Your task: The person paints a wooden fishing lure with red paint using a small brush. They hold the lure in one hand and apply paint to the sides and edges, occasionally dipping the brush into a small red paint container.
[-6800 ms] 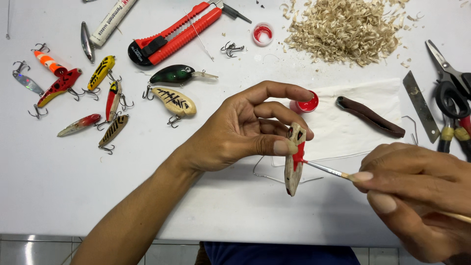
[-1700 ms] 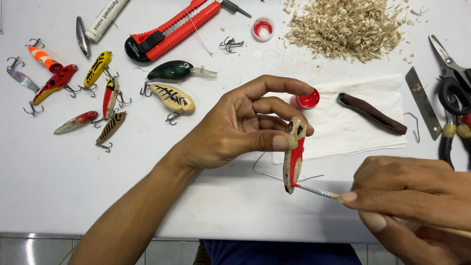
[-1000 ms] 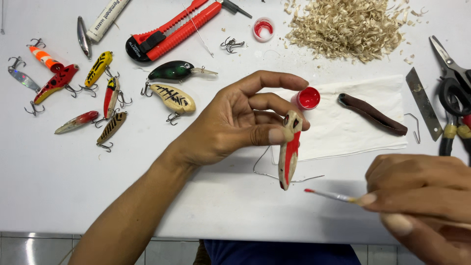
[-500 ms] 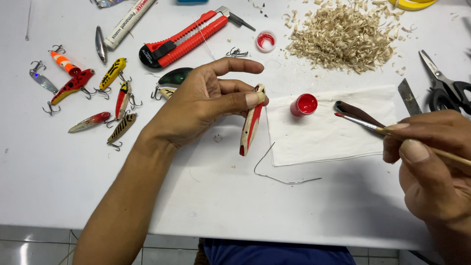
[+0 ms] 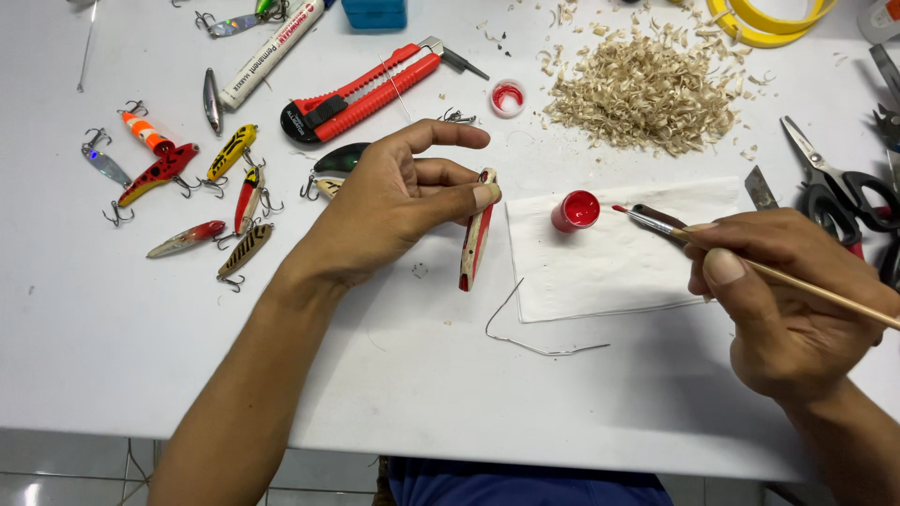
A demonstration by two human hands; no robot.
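White and wide, the table [image 5: 112, 356] is full of small things. At the far left lies a bunch of painted fishing lures [image 5: 192, 192] with little hooks. Just past them are a white marker pen [image 5: 275, 42] and a red box cutter [image 5: 370, 89].

Next comes the left hand [image 5: 394, 201]. Its grip is shut on a wooden lure [image 5: 476, 230], pinched at the top between thumb and fingers. The lure hangs down, a bit tilted, and is partly red. Its low end is close to the table, but it is hard to tell if it touches. A bent wire [image 5: 539, 337] lies on the table below it.

Beside the lure is a white paper towel [image 5: 609, 272]. A little cap of red paint [image 5: 575, 211] sits on it. A pile of wood shavings [image 5: 647, 94] lies farther back.

The right hand [image 5: 787, 300] has its grip closed around a thin paintbrush [image 5: 750, 267]. The red brush tip is just beside the paint cap. Scissors [image 5: 834, 183] lie at the far right.
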